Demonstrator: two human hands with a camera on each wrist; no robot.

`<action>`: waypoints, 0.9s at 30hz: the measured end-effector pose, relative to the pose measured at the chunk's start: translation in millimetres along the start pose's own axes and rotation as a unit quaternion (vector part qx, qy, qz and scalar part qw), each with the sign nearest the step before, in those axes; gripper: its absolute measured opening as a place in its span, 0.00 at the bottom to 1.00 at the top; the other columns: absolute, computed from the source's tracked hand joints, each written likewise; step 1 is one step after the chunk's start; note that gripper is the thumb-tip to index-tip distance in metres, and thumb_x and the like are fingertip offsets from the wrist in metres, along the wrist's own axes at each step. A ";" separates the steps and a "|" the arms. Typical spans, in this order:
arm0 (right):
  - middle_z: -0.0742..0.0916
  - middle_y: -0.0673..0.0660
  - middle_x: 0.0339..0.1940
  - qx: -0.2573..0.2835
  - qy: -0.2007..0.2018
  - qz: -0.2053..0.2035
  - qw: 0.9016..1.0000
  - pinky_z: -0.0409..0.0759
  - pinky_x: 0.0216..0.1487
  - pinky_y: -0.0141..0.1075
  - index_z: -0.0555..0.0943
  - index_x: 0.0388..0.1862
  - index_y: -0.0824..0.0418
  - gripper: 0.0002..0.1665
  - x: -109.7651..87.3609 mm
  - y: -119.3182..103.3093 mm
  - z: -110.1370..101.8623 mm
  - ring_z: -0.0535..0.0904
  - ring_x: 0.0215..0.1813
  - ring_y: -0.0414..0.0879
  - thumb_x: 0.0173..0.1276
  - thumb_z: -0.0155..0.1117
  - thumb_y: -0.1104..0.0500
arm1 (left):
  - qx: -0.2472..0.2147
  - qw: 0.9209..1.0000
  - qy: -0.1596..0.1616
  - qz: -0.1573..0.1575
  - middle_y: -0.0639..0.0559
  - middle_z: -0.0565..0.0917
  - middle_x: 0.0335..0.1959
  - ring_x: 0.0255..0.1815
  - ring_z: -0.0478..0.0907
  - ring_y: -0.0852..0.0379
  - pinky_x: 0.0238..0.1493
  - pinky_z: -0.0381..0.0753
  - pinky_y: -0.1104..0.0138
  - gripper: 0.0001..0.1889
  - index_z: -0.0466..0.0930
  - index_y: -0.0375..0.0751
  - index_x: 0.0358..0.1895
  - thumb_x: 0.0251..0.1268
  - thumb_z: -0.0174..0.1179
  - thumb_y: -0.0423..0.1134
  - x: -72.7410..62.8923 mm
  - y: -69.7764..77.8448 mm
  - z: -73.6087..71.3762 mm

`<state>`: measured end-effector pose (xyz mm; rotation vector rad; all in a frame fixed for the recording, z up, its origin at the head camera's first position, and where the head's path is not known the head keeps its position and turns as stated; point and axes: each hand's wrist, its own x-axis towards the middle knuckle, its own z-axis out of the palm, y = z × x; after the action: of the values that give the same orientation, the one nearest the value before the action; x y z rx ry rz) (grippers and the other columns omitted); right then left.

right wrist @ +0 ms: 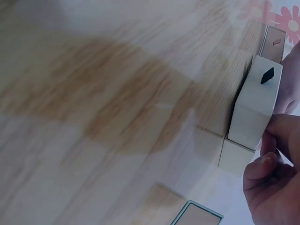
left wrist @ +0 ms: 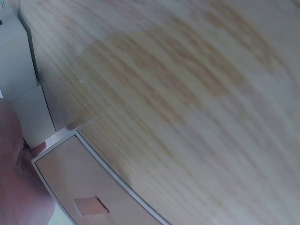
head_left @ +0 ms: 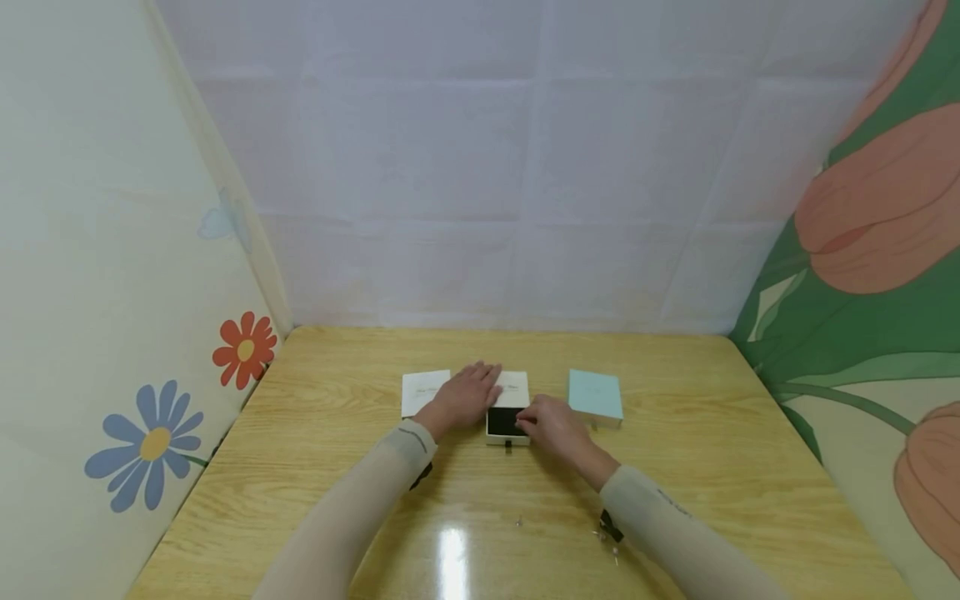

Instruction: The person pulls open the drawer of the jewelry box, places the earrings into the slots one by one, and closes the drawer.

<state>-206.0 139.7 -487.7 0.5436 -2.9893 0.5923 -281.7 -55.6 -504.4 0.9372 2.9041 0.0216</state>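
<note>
In the head view a white box (head_left: 513, 388) with printed lettering has its drawer (head_left: 504, 422) pulled out toward me, showing a black lining. My left hand (head_left: 468, 394) rests across the box's left side, fingers extended. At the drawer's right edge is my right hand (head_left: 557, 427), thumb and fingertips bent together over the black lining. I cannot tell whether something small is between them. The right wrist view shows the curled fingers of this hand (right wrist: 274, 176) beside the pale drawer (right wrist: 255, 101) with its black pull tab.
A second white box (head_left: 423, 392) lies to the left, partly behind my left hand. On the right sits a light blue box (head_left: 595, 395). Nearer me are a small shiny piece (head_left: 519, 522) and more little pieces (head_left: 616, 553) by my right sleeve.
</note>
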 end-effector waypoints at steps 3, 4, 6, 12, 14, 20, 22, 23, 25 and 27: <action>0.86 0.50 0.33 0.000 0.001 0.002 1.000 0.83 0.34 0.34 0.92 0.41 0.57 0.06 0.7 0.0 1.2 0.80 0.33 0.40 0.66 0.73 0.58 | 0.003 1.000 -0.001 0.001 0.46 0.55 0.82 0.83 0.49 0.47 0.83 0.47 0.57 0.33 0.44 0.42 0.83 0.85 0.24 0.56 -0.1 0.2 -0.1; 0.86 0.50 0.33 -0.002 0.003 0.002 1.000 0.83 0.34 0.34 0.92 0.41 0.56 0.06 1.0 -0.1 1.5 0.80 0.33 0.40 0.66 0.73 0.58 | 0.004 1.000 -0.002 0.001 0.46 0.55 0.82 0.83 0.49 0.48 0.83 0.48 0.57 0.33 0.45 0.42 0.83 0.85 0.24 0.56 -0.1 0.3 0.0; 0.86 0.50 0.33 -0.005 0.004 -0.001 1.000 0.83 0.34 0.34 0.92 0.41 0.56 0.06 1.4 0.0 2.2 0.80 0.33 0.40 0.66 0.73 0.58 | 0.006 1.000 -0.002 0.001 0.46 0.55 0.82 0.83 0.49 0.48 0.83 0.48 0.58 0.33 0.44 0.42 0.83 0.85 0.24 0.56 0.0 0.4 0.4; 0.86 0.50 0.32 -0.008 0.004 0.007 1.000 0.78 0.29 0.31 0.92 0.41 0.57 0.06 2.2 -1.0 1.9 0.77 0.30 0.38 0.66 0.73 0.57 | 0.007 1.000 0.000 0.001 0.46 0.55 0.82 0.83 0.49 0.48 0.83 0.48 0.57 0.33 0.45 0.42 0.83 0.85 0.24 0.55 -0.4 0.1 0.7; 0.86 0.50 0.32 -0.007 0.005 0.009 1.000 0.77 0.28 0.30 0.92 0.40 0.56 0.07 2.4 -1.1 2.3 0.76 0.29 0.38 0.66 0.73 0.57 | 0.007 1.000 0.000 0.000 0.46 0.55 0.82 0.83 0.49 0.48 0.83 0.48 0.57 0.33 0.45 0.42 0.83 0.85 0.24 0.55 -0.8 0.0 0.8; 0.83 0.48 0.28 -0.011 0.011 -0.001 1.000 0.74 0.26 0.29 0.92 0.38 0.56 0.07 3.1 -0.8 4.8 0.73 0.27 0.37 0.66 0.73 0.55 | 0.006 1.000 -0.001 0.001 0.46 0.55 0.82 0.83 0.48 0.48 0.83 0.47 0.58 0.33 0.44 0.43 0.83 0.85 0.23 0.56 -0.8 -0.8 1.8; 0.82 0.47 0.27 -0.013 0.014 -0.003 1.000 0.73 0.25 0.29 0.92 0.38 0.56 0.07 3.2 -1.1 5.3 0.72 0.26 0.37 0.66 0.73 0.55 | 0.007 1.000 0.000 0.002 0.46 0.55 0.82 0.83 0.49 0.48 0.83 0.47 0.58 0.33 0.44 0.43 0.83 0.85 0.23 0.56 -0.6 -1.3 2.1; 0.82 0.47 0.26 -0.015 0.015 -0.003 1.000 0.72 0.25 0.29 0.92 0.38 0.56 0.07 3.3 -1.3 5.5 0.72 0.25 0.37 0.66 0.73 0.55 | 0.007 1.000 0.001 0.003 0.46 0.55 0.82 0.83 0.49 0.48 0.83 0.47 0.57 0.33 0.44 0.43 0.83 0.85 0.24 0.56 -0.4 -1.6 2.3; 0.81 0.47 0.26 -0.019 0.014 -0.001 1.000 0.71 0.25 0.28 0.92 0.38 0.56 0.07 3.4 -1.9 5.3 0.71 0.25 0.37 0.67 0.73 0.55 | 0.006 1.000 0.002 0.005 0.46 0.55 0.82 0.83 0.49 0.48 0.83 0.48 0.57 0.32 0.44 0.43 0.83 0.85 0.24 0.55 -0.1 -2.0 2.3; 0.80 0.46 0.26 -0.024 0.015 0.001 1.000 0.70 0.24 0.28 0.92 0.38 0.56 0.07 3.5 -2.4 5.3 0.70 0.25 0.37 0.67 0.73 0.55 | 0.007 1.000 0.005 0.006 0.46 0.56 0.82 0.83 0.49 0.47 0.83 0.48 0.57 0.32 0.45 0.42 0.83 0.86 0.24 0.55 0.0 -2.4 2.4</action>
<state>-208.3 134.4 -491.4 0.5239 -2.9675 0.5215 -282.9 -57.6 -506.9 0.9586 2.9119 0.0073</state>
